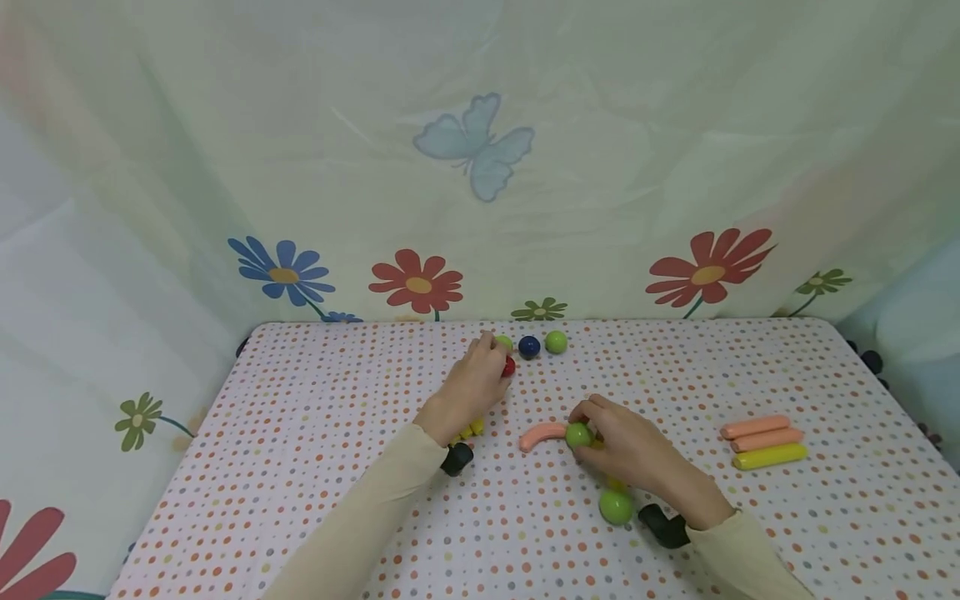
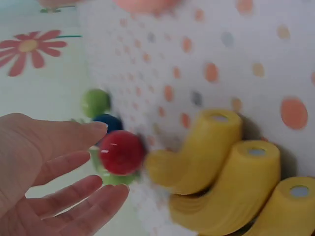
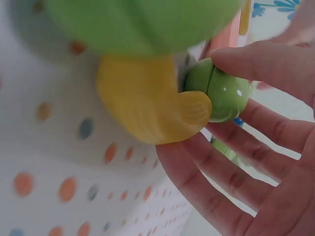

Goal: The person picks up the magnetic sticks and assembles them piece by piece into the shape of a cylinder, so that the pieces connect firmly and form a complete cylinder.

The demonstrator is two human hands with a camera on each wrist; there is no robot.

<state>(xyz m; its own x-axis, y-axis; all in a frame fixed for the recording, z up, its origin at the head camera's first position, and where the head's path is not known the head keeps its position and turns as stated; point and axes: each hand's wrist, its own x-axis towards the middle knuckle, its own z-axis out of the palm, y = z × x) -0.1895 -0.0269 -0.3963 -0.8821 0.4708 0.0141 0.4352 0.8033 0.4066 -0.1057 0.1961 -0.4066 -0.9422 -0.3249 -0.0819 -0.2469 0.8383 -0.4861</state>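
Observation:
My left hand [image 1: 474, 379] is at a red ball [image 1: 509, 367] near the table's far side. In the left wrist view its thumb and fingers are spread around the near side of the red ball [image 2: 122, 152]. My right hand [image 1: 633, 442] pinches a green ball [image 1: 579, 436] between thumb and fingers. A pink curved stick [image 1: 543, 435] meets that ball on its left. Under the hand, a yellow curved stick [image 3: 142, 103] runs between the held green ball [image 3: 221, 93] and a larger-looking green ball [image 3: 142, 19], which lies nearer to me [image 1: 616, 506].
Behind the red ball are a dark blue ball [image 1: 529, 347] and two green balls, one at right [image 1: 556, 342]. Yellow curved sticks [image 2: 229, 191] with metal discs in their ends lie below my left wrist. Two pink straight sticks [image 1: 757, 427] and a yellow one [image 1: 771, 457] lie at right.

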